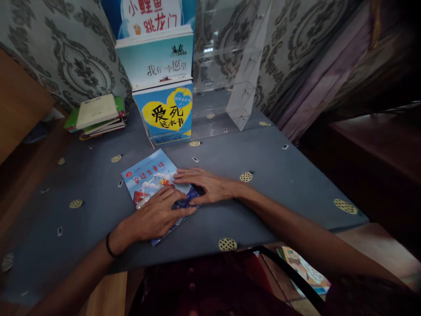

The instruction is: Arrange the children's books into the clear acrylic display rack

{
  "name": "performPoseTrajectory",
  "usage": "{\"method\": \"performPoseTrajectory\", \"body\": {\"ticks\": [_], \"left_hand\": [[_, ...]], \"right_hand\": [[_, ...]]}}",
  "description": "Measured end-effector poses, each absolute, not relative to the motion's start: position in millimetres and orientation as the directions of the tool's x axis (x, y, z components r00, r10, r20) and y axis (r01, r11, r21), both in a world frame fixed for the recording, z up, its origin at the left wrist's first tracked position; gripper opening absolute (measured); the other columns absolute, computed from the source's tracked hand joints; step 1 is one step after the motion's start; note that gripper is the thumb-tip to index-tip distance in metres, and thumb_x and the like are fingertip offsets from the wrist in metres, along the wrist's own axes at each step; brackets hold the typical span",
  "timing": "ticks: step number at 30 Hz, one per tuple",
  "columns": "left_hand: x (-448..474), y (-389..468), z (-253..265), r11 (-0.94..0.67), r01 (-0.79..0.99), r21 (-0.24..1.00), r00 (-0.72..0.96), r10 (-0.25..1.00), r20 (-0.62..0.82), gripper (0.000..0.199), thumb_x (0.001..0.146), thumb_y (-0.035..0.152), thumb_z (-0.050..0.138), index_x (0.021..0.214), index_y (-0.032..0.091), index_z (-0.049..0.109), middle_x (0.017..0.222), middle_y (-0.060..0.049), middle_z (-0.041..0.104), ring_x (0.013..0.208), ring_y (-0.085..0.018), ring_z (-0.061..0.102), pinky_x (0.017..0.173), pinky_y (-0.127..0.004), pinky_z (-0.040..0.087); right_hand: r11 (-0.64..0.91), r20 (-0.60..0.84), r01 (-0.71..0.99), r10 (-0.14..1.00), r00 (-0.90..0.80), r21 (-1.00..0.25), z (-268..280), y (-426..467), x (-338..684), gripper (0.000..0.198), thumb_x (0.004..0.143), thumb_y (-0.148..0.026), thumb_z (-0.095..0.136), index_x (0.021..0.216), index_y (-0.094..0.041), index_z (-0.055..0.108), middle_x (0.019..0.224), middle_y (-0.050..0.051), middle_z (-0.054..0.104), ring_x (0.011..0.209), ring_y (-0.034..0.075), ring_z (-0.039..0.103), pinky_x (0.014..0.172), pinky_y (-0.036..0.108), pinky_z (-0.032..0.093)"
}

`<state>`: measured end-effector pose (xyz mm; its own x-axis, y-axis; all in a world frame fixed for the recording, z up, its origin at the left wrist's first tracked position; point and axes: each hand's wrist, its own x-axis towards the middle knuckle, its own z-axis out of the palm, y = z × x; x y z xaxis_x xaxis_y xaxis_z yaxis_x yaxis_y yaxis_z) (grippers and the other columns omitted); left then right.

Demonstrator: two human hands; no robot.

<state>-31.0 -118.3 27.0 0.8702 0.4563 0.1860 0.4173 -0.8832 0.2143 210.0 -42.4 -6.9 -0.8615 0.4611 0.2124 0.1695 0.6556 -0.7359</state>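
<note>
Currently, head view: blue children's storybook flat on grey tabletop, closed, front cover up, near the front edge. Left hand spread flat, pressing the lower cover. Right hand open, palm down, fingers across the right edge; nothing gripped by either. Behind: three picture books upright in clear acrylic display rack, right section unfilled. Far left: book stack lying flat. Judged partway: some books racked, one in hand, stack untouched.
</note>
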Motion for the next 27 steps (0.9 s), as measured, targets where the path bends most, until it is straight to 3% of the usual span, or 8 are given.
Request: {"method": "performPoseTrajectory", "body": {"ticks": [10, 14, 21, 23, 27], "left_hand": [[-71.1, -150.8, 38.6, -0.813, 0.456, 0.361, 0.822, 0.540, 0.179, 0.044, 0.095, 0.011, 0.049, 0.131, 0.031, 0.060, 0.127, -0.009, 0.057, 0.117, -0.024, 0.053, 0.100, -0.046, 0.050], [-85.4, -163.5, 42.8, -0.776, 0.497, 0.389, 0.782, 0.595, 0.187, 0.043, 0.095, 0.010, 0.049, 0.127, 0.033, 0.063, 0.122, -0.006, 0.060, 0.116, -0.023, 0.055, 0.103, -0.047, 0.048], [-96.1, -182.7, 38.7, -0.723, 0.529, 0.445, 0.688, 0.672, 0.275, 0.038, 0.094, 0.006, 0.049, 0.123, 0.025, 0.063, 0.116, -0.006, 0.063, 0.112, -0.020, 0.058, 0.100, -0.044, 0.051], [-96.1, -188.2, 37.1, -0.728, 0.553, 0.404, 0.684, 0.674, 0.278, 0.038, 0.093, 0.005, 0.049, 0.123, 0.023, 0.062, 0.119, -0.007, 0.064, 0.114, -0.021, 0.058, 0.101, -0.045, 0.051], [-97.2, -201.0, 30.8, -0.720, 0.612, 0.327, 0.661, 0.693, 0.287, 0.029, 0.091, 0.008, 0.049, 0.109, 0.019, 0.068, 0.114, -0.010, 0.067, 0.113, -0.025, 0.059, 0.098, -0.045, 0.053]], "right_hand": [[0.632, 0.160, 0.183, 0.446, -0.880, -0.753, -7.7, -38.7, 210.1, 0.073, 0.084, -0.050, 0.075, 0.149, -0.029, 0.047, 0.156, 0.008, 0.045, 0.151, 0.025, 0.028, 0.124, 0.051, 0.017], [0.641, 0.154, 0.199, 0.451, -0.879, -0.741, -8.2, -39.1, 211.4, 0.073, 0.084, -0.048, 0.077, 0.148, -0.031, 0.047, 0.158, 0.007, 0.043, 0.151, 0.024, 0.027, 0.124, 0.051, 0.018], [0.672, 0.127, 0.285, 0.494, -0.860, -0.684, -2.7, -52.2, 205.7, 0.062, 0.087, -0.042, 0.075, 0.144, -0.034, 0.053, 0.157, 0.006, 0.044, 0.149, 0.031, 0.032, 0.125, 0.060, 0.014], [0.670, 0.161, 0.298, 0.533, -0.831, -0.680, 5.5, -75.2, 189.4, 0.062, 0.092, -0.038, 0.070, 0.149, -0.032, 0.047, 0.158, 0.007, 0.041, 0.150, 0.032, 0.031, 0.125, 0.060, 0.013], [0.536, 0.184, 0.165, 0.537, -0.823, -0.828, 20.7, -139.7, 136.4, 0.080, 0.098, -0.045, 0.057, 0.162, -0.032, 0.010, 0.168, 0.007, 0.018, 0.154, 0.026, 0.019, 0.124, 0.050, 0.028]]}}
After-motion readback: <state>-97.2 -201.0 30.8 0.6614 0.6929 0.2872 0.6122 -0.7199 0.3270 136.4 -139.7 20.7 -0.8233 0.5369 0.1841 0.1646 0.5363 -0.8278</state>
